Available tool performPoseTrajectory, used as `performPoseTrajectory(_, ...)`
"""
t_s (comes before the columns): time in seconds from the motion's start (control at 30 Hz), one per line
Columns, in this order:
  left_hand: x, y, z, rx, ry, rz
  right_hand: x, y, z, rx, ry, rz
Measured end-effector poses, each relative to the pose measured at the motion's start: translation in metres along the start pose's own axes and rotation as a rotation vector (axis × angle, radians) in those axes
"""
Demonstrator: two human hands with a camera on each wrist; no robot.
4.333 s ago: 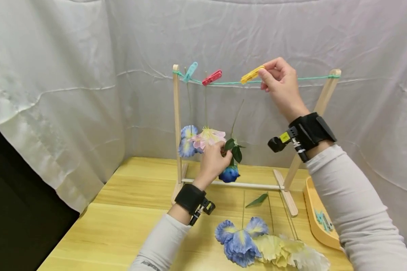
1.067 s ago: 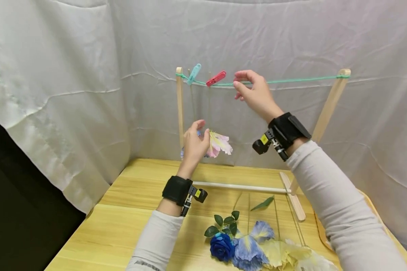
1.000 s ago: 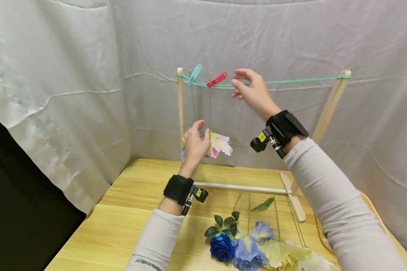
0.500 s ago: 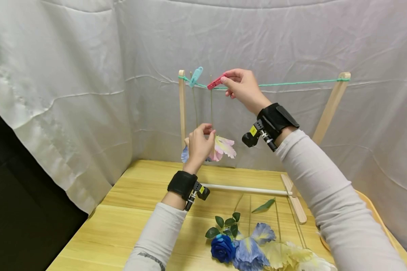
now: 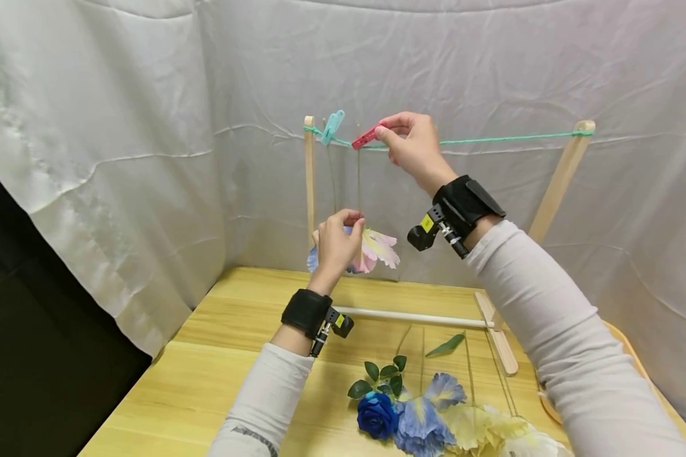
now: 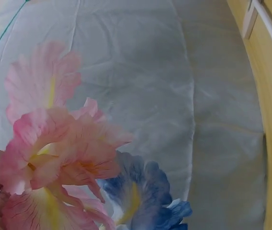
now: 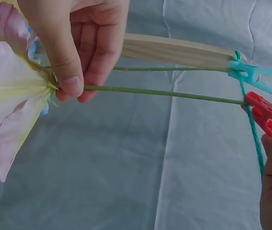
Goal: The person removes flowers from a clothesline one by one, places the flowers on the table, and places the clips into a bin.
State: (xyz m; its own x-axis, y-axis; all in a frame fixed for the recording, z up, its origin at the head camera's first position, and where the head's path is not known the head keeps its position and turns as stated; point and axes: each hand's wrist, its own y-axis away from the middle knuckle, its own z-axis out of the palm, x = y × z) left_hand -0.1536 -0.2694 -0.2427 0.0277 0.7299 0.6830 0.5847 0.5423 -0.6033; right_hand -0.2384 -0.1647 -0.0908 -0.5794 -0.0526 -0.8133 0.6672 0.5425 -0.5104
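My left hand [image 5: 336, 246] pinches the green stem [image 7: 164, 93] of a pink artificial flower [image 5: 380, 249], just above its petals. The bloom hangs upside down from the green string [image 5: 491, 139]. Up on that string, my right hand [image 5: 414, 147] grips a red clothespin [image 5: 365, 137] by its handle end. In the right wrist view the stem's upper end meets this clothespin's tip at the string. To the left, a light blue clothespin [image 5: 332, 127] holds a second stem, with a blue flower [image 6: 145, 191] hanging behind the pink one.
The string runs between two wooden posts [image 5: 561, 181] joined low down by a white rod [image 5: 411, 315]. On the table [image 5: 194, 381] lie a blue rose [image 5: 376, 416], a blue-violet flower [image 5: 423, 425] and pale yellow flowers [image 5: 474, 426]. My right sleeve partly hides an orange-yellow tray [image 5: 629, 349].
The blue rose, earlier in my left hand, now lies on the table, and the yellow clothespin is off the string. My left hand has taken the pink flower's stem, my right the red clothespin.
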Motion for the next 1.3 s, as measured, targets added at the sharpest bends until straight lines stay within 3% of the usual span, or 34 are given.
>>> performPoseTrajectory(0.13,0.001,0.003,-0.001,-0.028,0.006,0.012,0.000,0.000,0.000,0.103,0.010,-0.045)
performPoseTrajectory(0.27,0.004,0.010,-0.004,-0.046,0.039,0.022,-0.001,0.001,-0.008,0.199,-0.063,-0.096)
performPoseTrajectory(0.47,0.003,0.027,-0.012,-0.100,0.099,0.047,-0.001,0.009,-0.040,0.273,-0.289,-0.138)
performPoseTrajectory(0.57,0.000,0.037,-0.017,-0.140,0.111,0.035,0.004,0.020,-0.062,0.269,-0.325,-0.152)
performPoseTrajectory(0.73,-0.010,0.056,-0.027,-0.216,0.106,-0.012,0.020,0.051,-0.106,0.180,-0.165,-0.084)
performPoseTrajectory(0.8,-0.016,0.065,-0.033,-0.284,0.109,-0.037,0.029,0.067,-0.124,0.113,-0.101,-0.041)
performPoseTrajectory(0.97,-0.034,0.091,-0.042,-0.469,0.113,-0.115,0.060,0.109,-0.169,-0.045,-0.090,0.053)
performPoseTrajectory(1.13,-0.052,0.113,-0.039,-0.560,0.097,-0.162,0.102,0.147,-0.216,-0.139,0.220,0.166)
performPoseTrajectory(1.2,-0.058,0.121,-0.036,-0.594,0.099,-0.165,0.123,0.162,-0.233,-0.191,0.297,0.212)
performPoseTrajectory(1.3,-0.065,0.135,-0.031,-0.646,0.101,-0.173,0.158,0.184,-0.254,-0.346,0.333,0.287)
